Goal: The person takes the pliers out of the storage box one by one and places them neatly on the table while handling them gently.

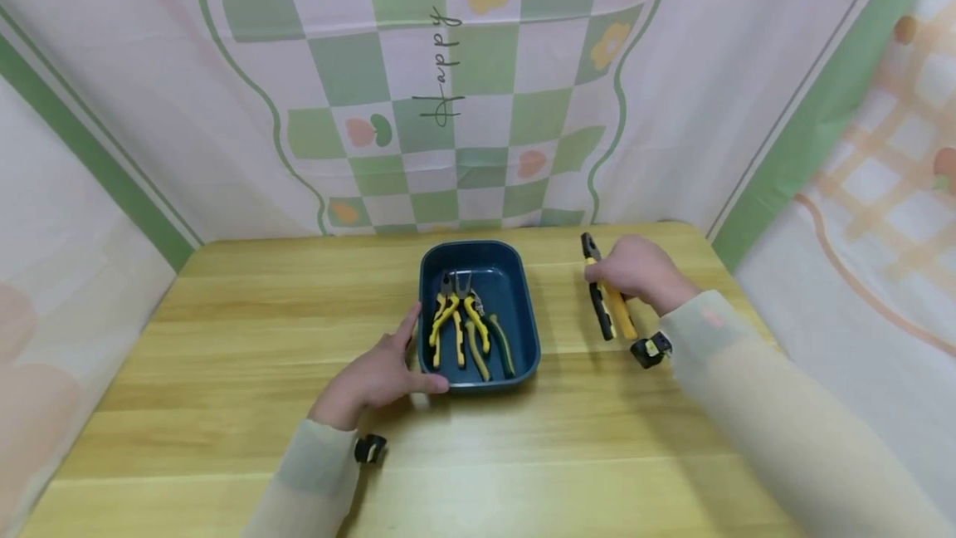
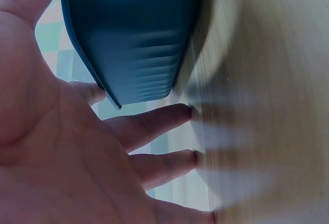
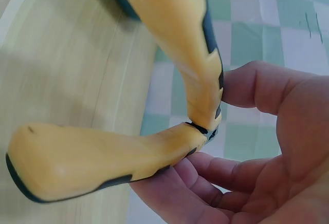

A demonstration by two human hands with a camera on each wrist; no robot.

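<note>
My right hand (image 1: 644,272) pinches yellow-and-black pliers (image 1: 602,305) above the table, to the right of a dark blue tray (image 1: 526,314). In the right wrist view the two yellow handles (image 3: 92,157) spread apart, with thumb and fingers (image 3: 211,178) at their upper part. Several pliers (image 1: 456,314) with yellow or green-and-yellow handles lie in the tray. My left hand (image 1: 378,374) rests at the tray's left side, its thumb on the near left rim. The left wrist view shows spread fingers (image 2: 154,124), one touching the tray's rim (image 2: 85,54) and others on the tabletop.
The wooden table (image 1: 299,289) runs back to a hanging cloth (image 1: 478,65) with green and white checks. More patterned cloth hangs at the left and right sides. A small black device is worn on each wrist.
</note>
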